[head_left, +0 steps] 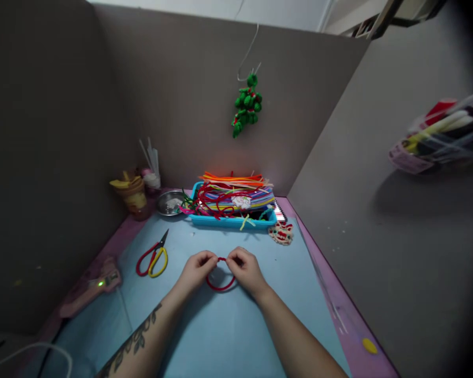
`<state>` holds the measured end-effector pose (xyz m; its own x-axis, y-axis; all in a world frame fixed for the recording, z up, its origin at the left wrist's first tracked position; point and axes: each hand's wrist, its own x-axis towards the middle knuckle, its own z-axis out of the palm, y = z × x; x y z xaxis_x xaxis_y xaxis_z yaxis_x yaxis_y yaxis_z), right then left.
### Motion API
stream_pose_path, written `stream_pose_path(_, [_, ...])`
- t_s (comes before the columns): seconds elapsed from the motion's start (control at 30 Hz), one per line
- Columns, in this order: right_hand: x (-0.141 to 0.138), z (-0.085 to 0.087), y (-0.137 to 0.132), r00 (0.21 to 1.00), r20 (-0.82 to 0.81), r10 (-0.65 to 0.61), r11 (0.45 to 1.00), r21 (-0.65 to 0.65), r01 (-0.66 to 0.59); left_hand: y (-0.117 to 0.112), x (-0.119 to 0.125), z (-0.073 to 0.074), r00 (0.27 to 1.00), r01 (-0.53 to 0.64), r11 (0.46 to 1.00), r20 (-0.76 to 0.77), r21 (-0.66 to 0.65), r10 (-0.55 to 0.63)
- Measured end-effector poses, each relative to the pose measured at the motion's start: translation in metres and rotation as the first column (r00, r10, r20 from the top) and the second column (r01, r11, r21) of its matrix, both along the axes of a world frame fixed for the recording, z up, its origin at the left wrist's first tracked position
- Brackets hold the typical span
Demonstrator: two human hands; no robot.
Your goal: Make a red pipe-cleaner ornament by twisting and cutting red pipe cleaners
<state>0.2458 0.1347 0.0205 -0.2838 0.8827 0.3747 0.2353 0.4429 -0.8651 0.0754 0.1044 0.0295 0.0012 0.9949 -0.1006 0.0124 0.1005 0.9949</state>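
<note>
A red pipe cleaner, bent into a loop, is held just above the blue mat. My left hand pinches it on the left side of its top, and my right hand pinches it on the right. Between my fingertips a short stretch of the red stem shows, looking twisted. The lower part of the loop hangs down between my hands. Scissors with one red and one yellow handle lie to the left of my left hand.
Behind my hands stands a blue tray full of coloured pipe cleaners. A metal bowl and a pot are at the back left. A pink glue gun lies left. A beaded piece sits by the tray, under a hanging green ornament.
</note>
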Motion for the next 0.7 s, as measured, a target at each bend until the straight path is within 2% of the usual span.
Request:
stream_pose_path(0.3, [-0.003,-0.002,0.002,0.998,0.067,0.02,0.999,-0.043,-0.017,-0.001,0.0,-0.006,1.0,-0.021,1.0,-0.021,0.003,0.021])
stream_pose_path(0.47, [0.0,-0.001,0.0,0.98,0.185,0.067,0.997,0.022,-0.072,-0.007,0.006,-0.009,0.996,-0.084,0.996,-0.004,-0.014,0.084])
stream_pose_path(0.53, [0.003,-0.001,0.003,0.97,0.231,0.079,0.995,0.035,-0.089,-0.008,0.011,-0.013,0.991,-0.133,0.991,-0.004,-0.034,0.133])
stream_pose_path(0.7, [0.007,-0.004,0.011,0.964,0.253,0.081,0.996,0.023,-0.089,-0.005,0.018,-0.026,0.986,-0.154,0.984,0.043,-0.093,0.158])
